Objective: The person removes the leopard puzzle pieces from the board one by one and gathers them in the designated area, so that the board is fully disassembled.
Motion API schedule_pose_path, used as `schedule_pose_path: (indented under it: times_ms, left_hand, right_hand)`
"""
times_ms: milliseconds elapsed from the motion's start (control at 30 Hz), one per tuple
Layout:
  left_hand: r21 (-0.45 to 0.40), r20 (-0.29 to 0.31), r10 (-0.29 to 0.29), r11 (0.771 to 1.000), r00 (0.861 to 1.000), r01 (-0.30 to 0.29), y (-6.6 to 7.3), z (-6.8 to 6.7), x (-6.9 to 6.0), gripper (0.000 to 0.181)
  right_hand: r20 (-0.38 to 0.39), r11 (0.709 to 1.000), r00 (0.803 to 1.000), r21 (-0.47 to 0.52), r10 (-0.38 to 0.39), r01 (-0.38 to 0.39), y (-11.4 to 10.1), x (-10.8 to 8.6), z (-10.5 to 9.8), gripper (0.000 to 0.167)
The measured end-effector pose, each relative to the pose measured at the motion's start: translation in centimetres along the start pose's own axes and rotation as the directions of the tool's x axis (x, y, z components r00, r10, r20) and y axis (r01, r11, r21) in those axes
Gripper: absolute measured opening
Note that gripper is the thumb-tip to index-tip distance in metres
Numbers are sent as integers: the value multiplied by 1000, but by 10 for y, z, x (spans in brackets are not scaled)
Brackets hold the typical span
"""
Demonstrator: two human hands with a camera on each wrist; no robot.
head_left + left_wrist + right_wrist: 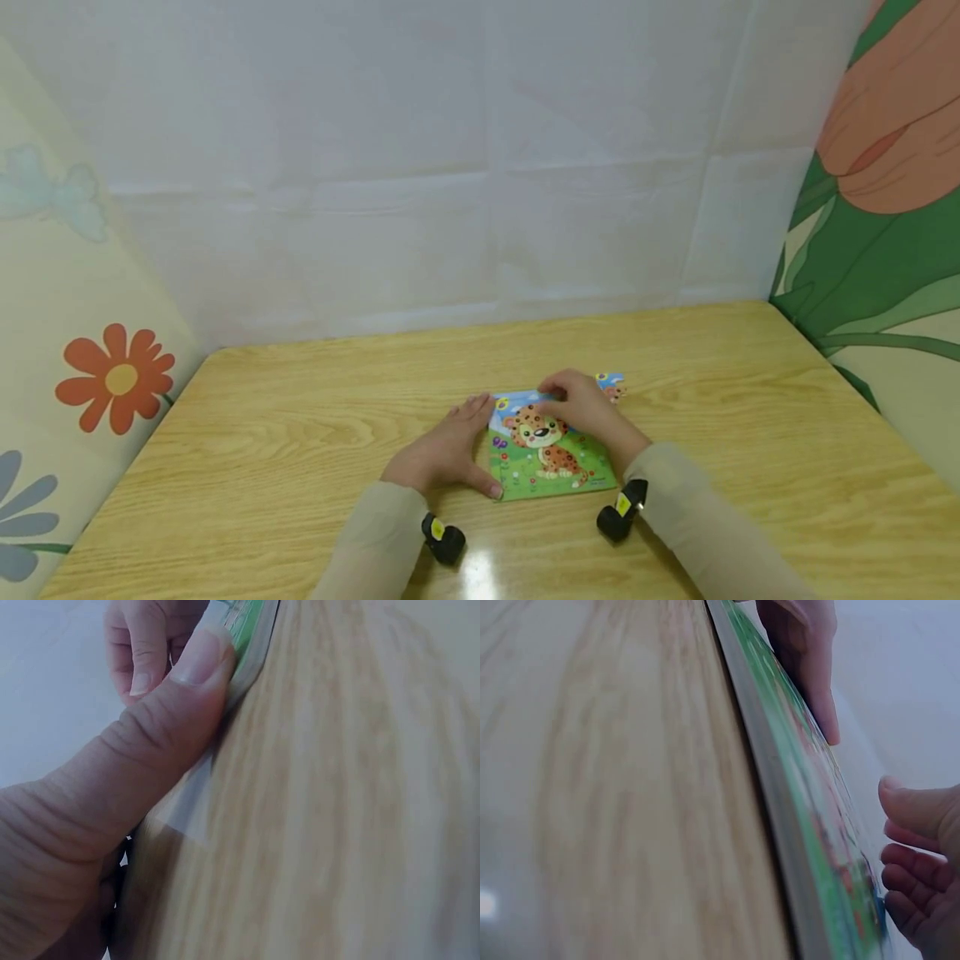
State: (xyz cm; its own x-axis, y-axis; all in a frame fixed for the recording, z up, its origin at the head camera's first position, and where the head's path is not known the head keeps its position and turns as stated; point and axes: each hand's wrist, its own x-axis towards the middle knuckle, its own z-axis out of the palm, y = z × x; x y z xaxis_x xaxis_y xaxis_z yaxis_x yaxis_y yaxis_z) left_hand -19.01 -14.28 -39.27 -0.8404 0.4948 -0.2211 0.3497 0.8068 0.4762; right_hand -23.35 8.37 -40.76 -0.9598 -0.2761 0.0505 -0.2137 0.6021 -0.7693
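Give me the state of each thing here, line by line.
Leopard board: flat, picture up, partly covered.
Small piece: picture up, partly hidden.
Left hand: spread along the board's left edge.
Right hand: fingers bent over the board; grip unclear.
Wrist cameras: worn.
White backdrop: hanging, creased.

The left sleeve point(382, 533) and right sleeve point(712, 521) are plain, long and pale beige, softly creased, each ending at the wrist. Below the cuffs, the left hand point(446, 450) and right hand point(592, 412) are bare. The left camera point(446, 543) and right camera point(619, 517), worn at the wrists, are small, chunky and black, each bearing a yellow patch with a dark mark. The left thumbnail point(201, 658) is short and unpainted.
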Motion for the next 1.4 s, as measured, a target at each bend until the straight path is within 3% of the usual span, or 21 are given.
schedule_pose_path:
  times_ms: [433, 600, 800, 967, 1200, 1400]
  left_hand:
    - [5, 4, 9, 1000, 1000, -9, 0, 1, 2, 128]
    - [8, 0, 14, 1000, 1000, -14, 1, 2, 3, 127]
    - [11, -3, 17, 1000, 1000, -17, 2, 1, 2, 127]
    - [7, 4, 7, 1000, 1000, -8, 3, 2, 1, 128]
    - [4, -1, 4, 1000, 1000, -4, 2, 2, 0, 127]
    - [2, -5, 2, 1000, 1000, -2, 3, 1, -1, 127]
  right_hand:
    - [53, 999, 998, -43, -22, 25, -7, 2, 5, 28]
    - [107, 996, 993, -68, -41, 48, -5, 4, 2, 26]
    - [223, 988, 971, -106, -86, 112, -5, 9, -10, 28]
    - [286, 990, 955, -94, -75, 106, -4, 13, -12, 31]
    - [401, 992, 913, -58, -77, 110, -9, 22, -16, 34]
    - [407, 991, 912, -92, -53, 99, -13, 22, -17, 34]
